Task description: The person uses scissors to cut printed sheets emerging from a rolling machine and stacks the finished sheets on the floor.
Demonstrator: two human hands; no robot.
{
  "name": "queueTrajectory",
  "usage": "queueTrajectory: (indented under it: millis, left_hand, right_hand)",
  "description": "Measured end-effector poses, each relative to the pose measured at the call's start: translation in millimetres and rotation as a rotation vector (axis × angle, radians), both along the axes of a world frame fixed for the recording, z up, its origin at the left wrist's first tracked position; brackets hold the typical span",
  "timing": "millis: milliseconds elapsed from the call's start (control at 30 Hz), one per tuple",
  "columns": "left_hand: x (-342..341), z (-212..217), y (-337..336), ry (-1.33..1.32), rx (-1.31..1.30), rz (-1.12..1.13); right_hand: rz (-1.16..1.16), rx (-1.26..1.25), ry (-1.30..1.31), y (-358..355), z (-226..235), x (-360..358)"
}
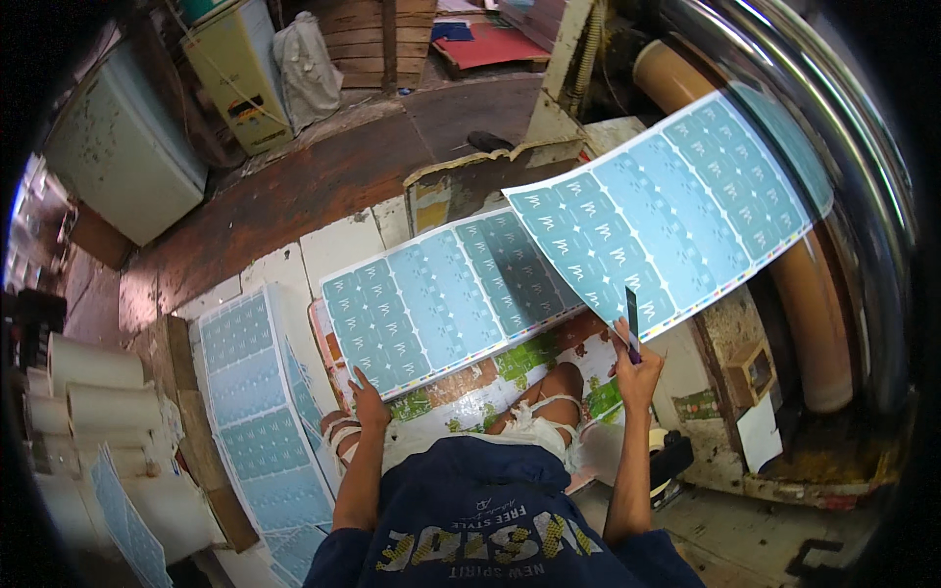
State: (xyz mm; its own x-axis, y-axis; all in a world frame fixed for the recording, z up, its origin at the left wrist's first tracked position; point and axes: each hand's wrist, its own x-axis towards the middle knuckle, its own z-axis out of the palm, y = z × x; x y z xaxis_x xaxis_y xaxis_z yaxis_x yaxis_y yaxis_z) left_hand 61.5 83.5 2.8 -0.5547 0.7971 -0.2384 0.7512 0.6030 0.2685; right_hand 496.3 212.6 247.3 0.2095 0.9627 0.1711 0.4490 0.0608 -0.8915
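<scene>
- Fingers of the right hand [637,367] are closing on the lower edge of a large printed sheet [676,211] and also on a thin dark blade [632,321] that is standing upright against the paper; it looks like a knife or a ruler, I cannot tell which.
- Fingers of the left hand [370,402] are lying flat and narrow on the near edge of a second blue sheet [446,294], pressing it down and not gripping it.
- The raised sheet is hanging in the air and bending by its own weight, so I judge it light, thin and floppy, easy to crease or tear; holding it by the edge with both hands would be safer.
- The second sheet is resting on a colourful printed board [529,367] just above the person's knees.
- On the left, a stack of the same sheets [257,412] and some white rolls [93,392] are standing near.
- On the right, a shiny metal roller [863,167] and a brown tube [818,323] are standing close, so room there is small; more room is opening toward the wooden floor [294,191] ahead.
</scene>
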Motion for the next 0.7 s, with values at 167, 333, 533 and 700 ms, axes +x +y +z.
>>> queueTrajectory:
  millis: [167,333,533,700]
  left_hand:
    - [-24,13,-4,-0.132,-0.010,0.074]
    - [-38,24,-11,-0.170,-0.002,0.046]
    - [-72,36,-49,-0.576,0.452,0.178]
    - [-69,79,-52,-0.522,0.524,0.200]
  right_hand:
    - [0.072,-0.066,0.027,-14,-11,-37]
    - [0.084,-0.081,-0.145,-35,-67,-59]
    - [0.198,-0.085,-0.268,-75,-36,-116]
    - [0.268,-0.156,-0.224,-87,-8,-123]
